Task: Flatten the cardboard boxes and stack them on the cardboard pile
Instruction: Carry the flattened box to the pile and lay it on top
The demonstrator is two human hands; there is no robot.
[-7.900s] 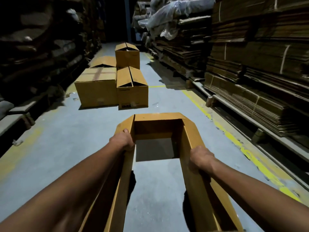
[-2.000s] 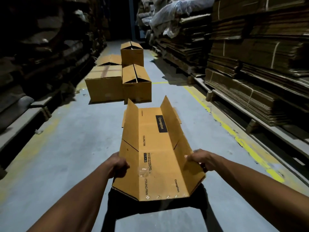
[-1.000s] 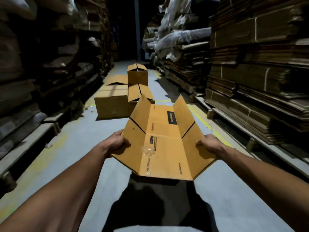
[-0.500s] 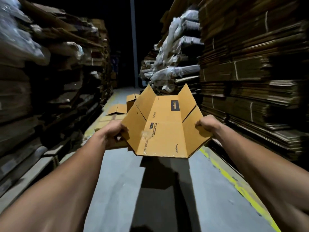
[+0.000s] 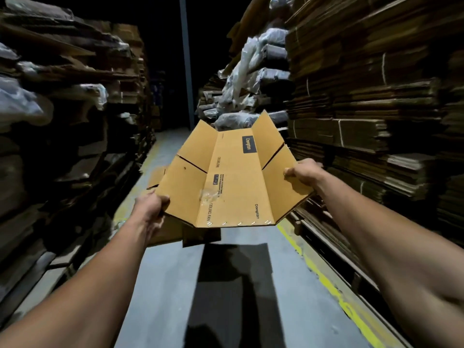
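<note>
- Flattened box (image 5: 233, 177) held in the air over the aisle floor (image 5: 163, 285), flaps angled upward, printed side up.
- Left hand (image 5: 150, 205) grips the box's near left corner, fingers curled round the edge.
- Right hand (image 5: 302, 172) pinches the right flap's edge.
- Cardboard stacks (image 5: 371, 101) line the right side; more boxes (image 5: 165, 232) sit on the floor below.

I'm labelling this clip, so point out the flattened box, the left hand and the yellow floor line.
flattened box (image 5: 233, 182): head view, middle panel.
left hand (image 5: 150, 207): head view, back of hand.
yellow floor line (image 5: 326, 280): head view, painted stripe right of the aisle.
</note>
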